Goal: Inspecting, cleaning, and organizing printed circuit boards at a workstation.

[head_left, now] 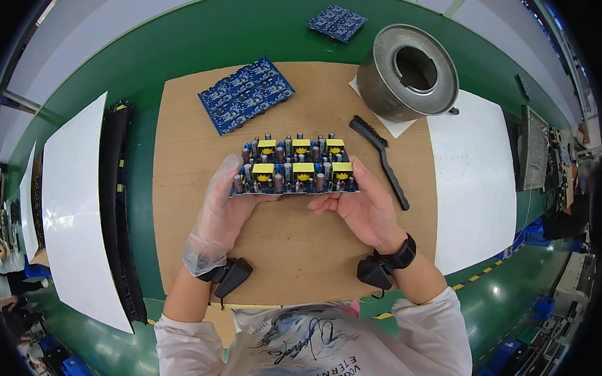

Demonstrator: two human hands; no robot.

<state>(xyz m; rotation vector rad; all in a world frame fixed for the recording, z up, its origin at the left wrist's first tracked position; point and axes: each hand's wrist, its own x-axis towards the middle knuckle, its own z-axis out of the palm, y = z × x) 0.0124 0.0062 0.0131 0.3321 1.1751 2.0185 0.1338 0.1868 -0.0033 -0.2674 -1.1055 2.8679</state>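
Both hands hold a blue circuit board point(295, 166) level above the brown work mat point(180, 183). The board carries several yellow transformers and dark cylindrical capacitors. My left hand point(221, 208), in a thin clear glove, grips its left edge from below. My right hand point(364, 204) is bare and supports the right edge, thumb on the board's side. Each wrist has a black strap with a small black device.
A second blue circuit board point(246, 94) lies at the mat's back left; a third blue board point(337, 21) lies on the green table beyond. A black brush point(381, 158) and a grey metal pot point(408, 73) sit to the right. White sheets point(473, 175) and black trays point(116, 200) flank the mat.
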